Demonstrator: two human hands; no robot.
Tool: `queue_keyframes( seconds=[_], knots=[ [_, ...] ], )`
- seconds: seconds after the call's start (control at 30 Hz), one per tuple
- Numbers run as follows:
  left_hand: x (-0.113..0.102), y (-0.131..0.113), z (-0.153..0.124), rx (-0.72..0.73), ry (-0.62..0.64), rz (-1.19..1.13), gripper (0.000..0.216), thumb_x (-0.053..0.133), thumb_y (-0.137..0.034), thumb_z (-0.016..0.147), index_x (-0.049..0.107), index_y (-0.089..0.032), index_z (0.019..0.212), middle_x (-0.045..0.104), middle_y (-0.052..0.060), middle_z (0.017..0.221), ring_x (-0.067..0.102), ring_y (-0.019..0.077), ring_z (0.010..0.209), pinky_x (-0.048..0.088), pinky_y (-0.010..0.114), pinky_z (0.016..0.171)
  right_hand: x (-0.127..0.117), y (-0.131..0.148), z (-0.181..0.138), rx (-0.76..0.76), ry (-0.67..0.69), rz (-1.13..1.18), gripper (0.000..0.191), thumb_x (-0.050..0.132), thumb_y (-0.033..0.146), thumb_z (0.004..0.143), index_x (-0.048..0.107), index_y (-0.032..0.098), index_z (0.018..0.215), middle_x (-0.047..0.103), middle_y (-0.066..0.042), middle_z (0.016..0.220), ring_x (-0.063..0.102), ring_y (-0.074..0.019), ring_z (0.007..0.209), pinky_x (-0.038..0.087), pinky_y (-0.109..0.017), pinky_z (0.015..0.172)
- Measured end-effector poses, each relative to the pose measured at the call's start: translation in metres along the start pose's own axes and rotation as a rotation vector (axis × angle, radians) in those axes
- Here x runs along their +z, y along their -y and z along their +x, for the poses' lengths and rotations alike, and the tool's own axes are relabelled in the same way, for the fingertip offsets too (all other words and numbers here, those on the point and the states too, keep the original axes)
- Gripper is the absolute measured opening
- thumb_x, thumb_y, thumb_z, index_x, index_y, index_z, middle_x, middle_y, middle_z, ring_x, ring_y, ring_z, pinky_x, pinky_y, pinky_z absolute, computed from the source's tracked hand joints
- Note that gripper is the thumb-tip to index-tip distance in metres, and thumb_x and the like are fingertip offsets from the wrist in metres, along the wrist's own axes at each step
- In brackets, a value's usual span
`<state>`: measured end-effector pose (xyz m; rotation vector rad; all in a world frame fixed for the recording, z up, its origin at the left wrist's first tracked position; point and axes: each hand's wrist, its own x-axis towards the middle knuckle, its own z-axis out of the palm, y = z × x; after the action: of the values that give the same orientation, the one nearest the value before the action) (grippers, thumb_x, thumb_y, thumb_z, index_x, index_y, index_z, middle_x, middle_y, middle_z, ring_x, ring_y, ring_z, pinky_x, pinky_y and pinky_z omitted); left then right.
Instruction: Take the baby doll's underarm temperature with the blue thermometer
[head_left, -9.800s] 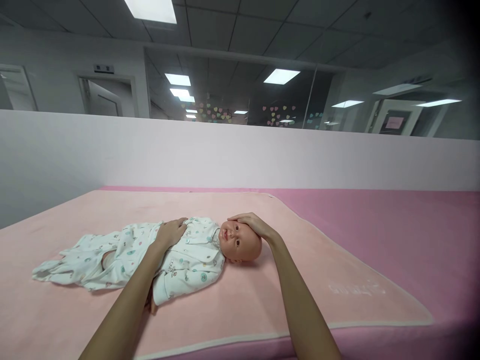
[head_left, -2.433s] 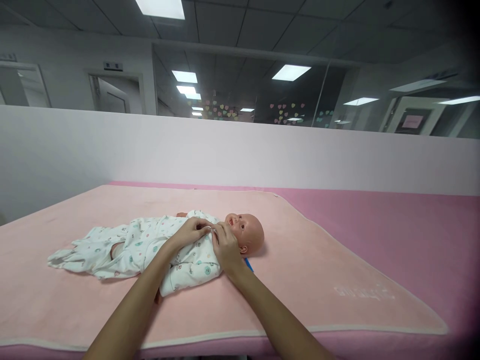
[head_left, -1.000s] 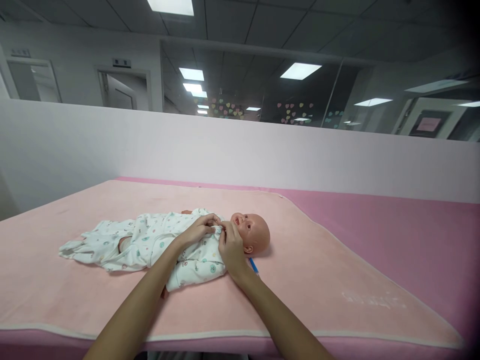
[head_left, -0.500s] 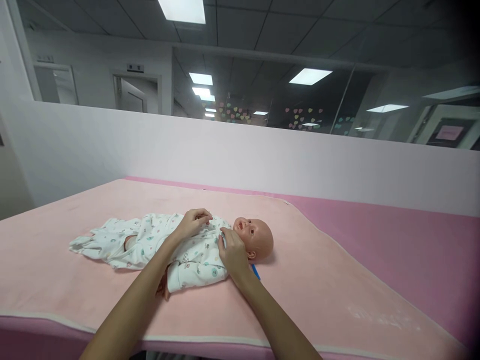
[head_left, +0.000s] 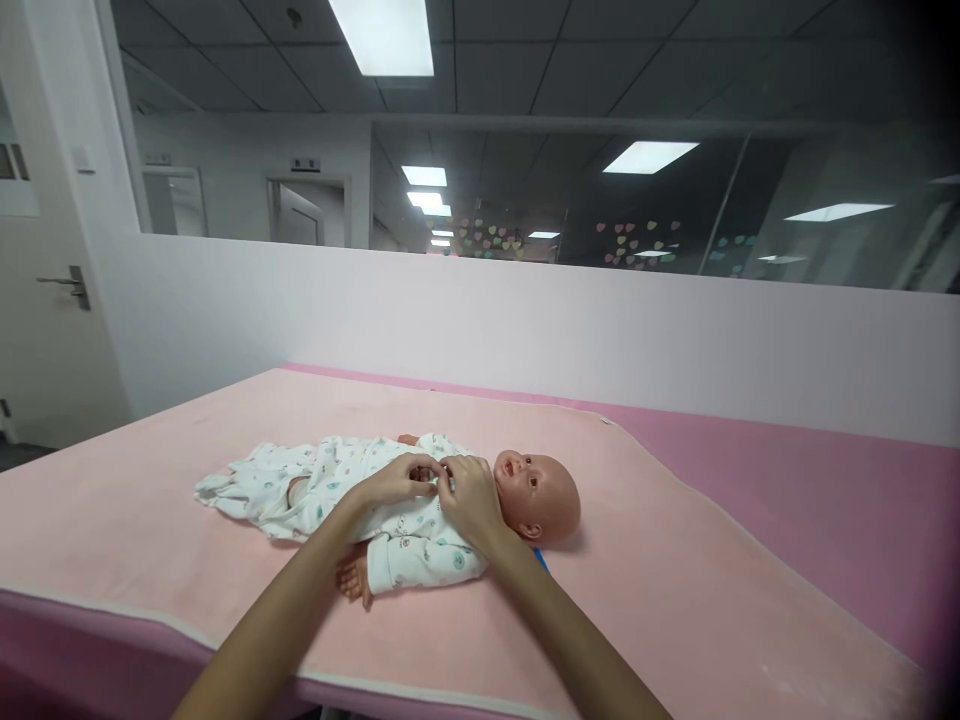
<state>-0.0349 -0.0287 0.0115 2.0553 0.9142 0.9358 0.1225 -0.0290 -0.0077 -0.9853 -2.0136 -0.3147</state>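
A baby doll point(head_left: 538, 490) lies on its back, head to the right, dressed in a white printed baby outfit point(head_left: 427, 560). My left hand point(head_left: 401, 480) is over the doll's chest, its fingers curled and pinched at the front of the outfit. Close against it, my right hand point(head_left: 472, 497) rests just below the doll's chin with fingers bent onto the same cloth. The fingertips of both hands nearly meet, and the bit of cloth between them is mostly hidden. One doll hand point(head_left: 355, 578) sticks out of the near sleeve.
Beneath the doll a pale pink mat point(head_left: 675, 600) covers a darker pink padded surface point(head_left: 787, 470). Something blue point(head_left: 541, 560) shows by the doll's neck. A white half wall point(head_left: 525, 320) with glass above stands behind, and a door point(head_left: 52, 300) is at the left.
My left hand has come in from the far side of the chest to meet my right hand. The head view has turned slightly left, and the doll lies as before.
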Motion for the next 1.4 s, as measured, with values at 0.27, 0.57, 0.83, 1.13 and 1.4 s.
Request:
queue_keyframes(
  seconds=[0.27,0.57,0.83,1.13,1.4],
  knots=[
    [-0.004,0.001,-0.002,-0.03,0.006,-0.124,0.026,0.064,-0.023,0.066,0.065,-0.013,0.09,0.06,0.005,0.078,0.049,0.011,0.065,0.039,0.023,0.06,0.006,-0.002,-0.007,0.066,-0.129,0.15,0.013,0.045,0.013,0.074,0.057,0.019,0.072,0.058,-0.002,0.069,0.05,-0.0168,0.07,0.033,-0.028,0.067],
    [-0.001,0.002,-0.001,-0.024,-0.043,-0.18,0.027,0.067,-0.027,0.063,0.061,-0.013,0.086,0.058,0.003,0.079,0.048,0.0091,0.064,0.039,0.021,0.058,0.003,0.0,-0.01,0.039,-0.082,0.04,0.007,0.05,0.022,0.07,0.046,0.019,0.065,0.049,-0.001,0.067,0.044,-0.0148,0.066,0.031,-0.027,0.063],
    [0.0,-0.001,-0.002,-0.02,-0.049,-0.184,0.018,0.059,-0.023,0.069,0.061,-0.014,0.084,0.059,0.005,0.081,0.053,0.0134,0.073,0.042,0.026,0.066,0.005,0.0,-0.012,-0.02,-0.082,0.147,0.01,0.047,0.013,0.067,0.042,0.019,0.062,0.048,0.0,0.065,0.043,-0.0143,0.065,0.033,-0.026,0.062],
    [-0.002,0.001,-0.003,0.013,-0.024,-0.108,0.021,0.062,-0.02,0.067,0.062,-0.014,0.087,0.06,0.004,0.081,0.052,0.0117,0.07,0.042,0.024,0.064,0.01,-0.003,-0.013,0.002,-0.115,0.215,0.01,0.046,0.012,0.07,0.046,0.019,0.063,0.052,-0.001,0.065,0.047,-0.0146,0.066,0.036,-0.025,0.061],
    [0.0,0.006,-0.001,0.037,-0.125,-0.086,0.023,0.064,-0.02,0.065,0.063,-0.013,0.087,0.06,0.005,0.08,0.053,0.0111,0.067,0.044,0.024,0.064,0.006,-0.001,-0.012,0.045,-0.083,0.253,0.011,0.049,0.013,0.069,0.05,0.02,0.078,0.056,-0.001,0.074,0.051,-0.0166,0.073,0.039,-0.027,0.067]
  ],
)
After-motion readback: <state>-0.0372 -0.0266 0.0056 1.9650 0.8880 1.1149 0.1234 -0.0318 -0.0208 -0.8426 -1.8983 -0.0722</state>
